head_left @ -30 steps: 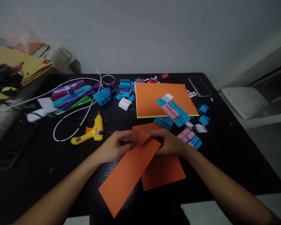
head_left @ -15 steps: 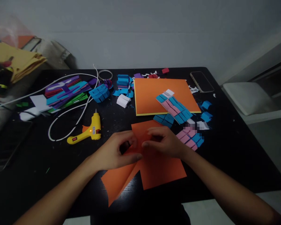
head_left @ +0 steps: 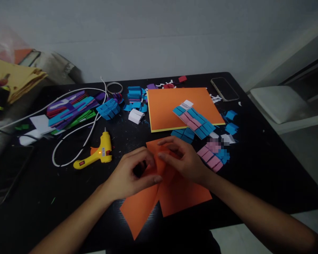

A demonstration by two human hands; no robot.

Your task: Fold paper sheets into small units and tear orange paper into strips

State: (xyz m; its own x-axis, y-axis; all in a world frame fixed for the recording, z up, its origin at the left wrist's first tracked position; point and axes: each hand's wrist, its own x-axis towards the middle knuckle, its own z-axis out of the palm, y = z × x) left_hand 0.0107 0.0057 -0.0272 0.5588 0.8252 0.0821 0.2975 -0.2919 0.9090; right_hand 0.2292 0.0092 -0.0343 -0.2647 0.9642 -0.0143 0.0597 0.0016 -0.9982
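A sheet of orange paper (head_left: 184, 199) lies on the table below my hands, split from its near edge into two parts. The left part (head_left: 137, 213) is bent and lifted away from the right one. My left hand (head_left: 134, 173) is curled round that left part, thumb stretched along the split. My right hand (head_left: 184, 158) has its fingers bent over the upper part of the sheet, close to the top of the split. The exact contact of its fingertips is partly hidden.
A yellow glue gun (head_left: 102, 151) with a lit light lies left, beside a looped white cable (head_left: 54, 150). Behind my hands is an orange sheet stack (head_left: 172, 109) with a blue and pink paper strip (head_left: 193, 120). A phone (head_left: 224, 89) lies far right.
My right hand's fingers have risen slightly and the paper between my hands has bent upward. The left part has turned, its lower tip shifting right and nearer. The view has tilted slightly.
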